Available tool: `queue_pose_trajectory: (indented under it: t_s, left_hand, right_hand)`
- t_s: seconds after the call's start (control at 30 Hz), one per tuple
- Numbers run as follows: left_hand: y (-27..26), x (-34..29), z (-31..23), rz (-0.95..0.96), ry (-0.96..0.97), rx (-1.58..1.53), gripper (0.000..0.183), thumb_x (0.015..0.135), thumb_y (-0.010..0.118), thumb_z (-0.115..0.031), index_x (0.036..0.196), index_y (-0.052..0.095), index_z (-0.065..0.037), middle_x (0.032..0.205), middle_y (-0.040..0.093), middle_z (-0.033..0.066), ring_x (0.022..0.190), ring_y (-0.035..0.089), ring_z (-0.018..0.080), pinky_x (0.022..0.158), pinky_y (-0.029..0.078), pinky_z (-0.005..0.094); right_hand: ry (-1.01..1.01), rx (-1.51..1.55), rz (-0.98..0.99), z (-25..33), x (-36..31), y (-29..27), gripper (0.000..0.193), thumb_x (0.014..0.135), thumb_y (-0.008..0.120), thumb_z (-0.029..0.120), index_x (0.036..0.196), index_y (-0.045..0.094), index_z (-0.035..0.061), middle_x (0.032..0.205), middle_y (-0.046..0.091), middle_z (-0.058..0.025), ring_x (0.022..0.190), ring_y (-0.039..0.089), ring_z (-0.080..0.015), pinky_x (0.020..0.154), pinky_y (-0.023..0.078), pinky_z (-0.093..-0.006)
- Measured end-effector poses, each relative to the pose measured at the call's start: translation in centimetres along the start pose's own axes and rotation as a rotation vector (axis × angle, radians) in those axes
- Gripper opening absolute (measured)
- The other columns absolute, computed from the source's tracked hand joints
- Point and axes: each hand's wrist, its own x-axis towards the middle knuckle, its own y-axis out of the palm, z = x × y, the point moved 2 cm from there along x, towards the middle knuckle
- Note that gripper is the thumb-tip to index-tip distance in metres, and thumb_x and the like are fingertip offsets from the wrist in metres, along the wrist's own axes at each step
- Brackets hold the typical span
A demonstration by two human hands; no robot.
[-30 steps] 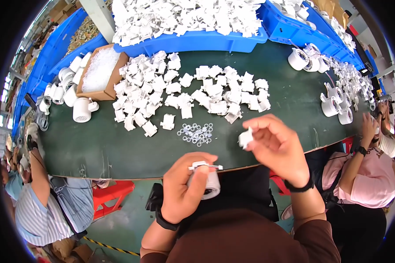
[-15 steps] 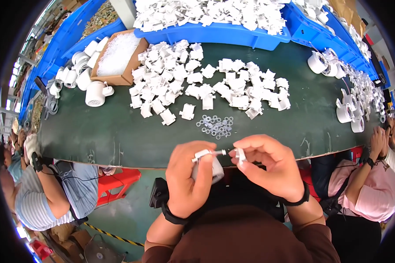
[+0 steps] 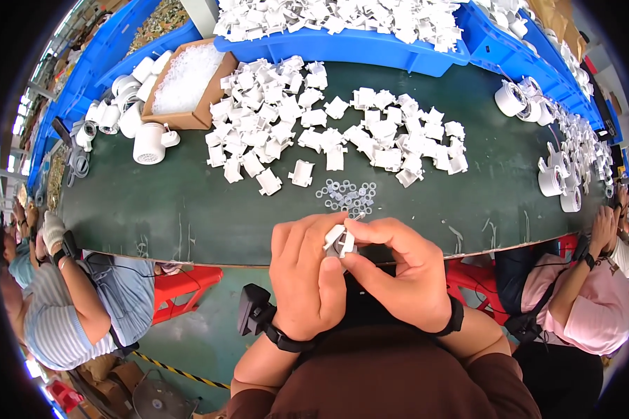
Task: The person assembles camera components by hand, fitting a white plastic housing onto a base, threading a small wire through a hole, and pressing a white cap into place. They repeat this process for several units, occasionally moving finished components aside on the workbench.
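My left hand (image 3: 302,279) and my right hand (image 3: 407,276) meet just in front of the table's near edge. Between their fingertips is a white plastic piece (image 3: 334,236), which my left hand grips. Against it, the thumb and fingers of my right hand pinch a small white plastic bracket (image 3: 347,246). The fingers cover much of both parts, so how they fit together cannot be made out. Just beyond my fingertips lies a loose cluster of small translucent rings (image 3: 346,195).
Piles of white plastic brackets (image 3: 251,115) cover the middle of the green table (image 3: 168,202). A blue bin (image 3: 342,50) stands behind them. To the left are a cardboard box (image 3: 196,120) and white cylindrical housings (image 3: 149,143). People sit on both sides.
Both hands have come together, my right hand moving left with the bracket up to the left hand's piece. The thin shaft and white cylinder seen earlier are now mostly hidden.
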Motion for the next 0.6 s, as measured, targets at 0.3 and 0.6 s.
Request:
queue_pose_trajectory:
  t_s: [0.3, 0.6]
  left_hand:
    - [0.8, -0.3, 0.3, -0.058, 0.057, 0.032, 0.037, 0.097, 0.048, -0.027, 0.116, 0.065, -0.001, 0.11, 0.068, 0.014, 0.093, 0.057, 0.0339, 0.085, 0.046, 0.0421]
    - [-0.1, 0.0, 0.3, 0.003, 0.106, 0.033, 0.025, 0.093, 0.059, -0.017, 0.11, 0.065, 0.0, 0.105, 0.068, 0.0126, 0.091, 0.057, 0.0322, 0.081, 0.045, 0.0407]
  right_hand:
    - [-0.254, -0.229, -0.064, -0.2, -0.4, 0.9, 0.042, 0.083, 0.074, -0.012, 0.123, 0.067, -0.0014, 0.107, 0.067, -0.009, 0.095, 0.063, -0.0166, 0.085, 0.05, -0.0288]
    - [-0.17, -0.176, 0.053, 1.0, -0.3, -0.6, 0.034, 0.088, 0.069, -0.01, 0.121, 0.07, -0.001, 0.104, 0.071, -0.0091, 0.089, 0.064, -0.0182, 0.084, 0.051, -0.029]
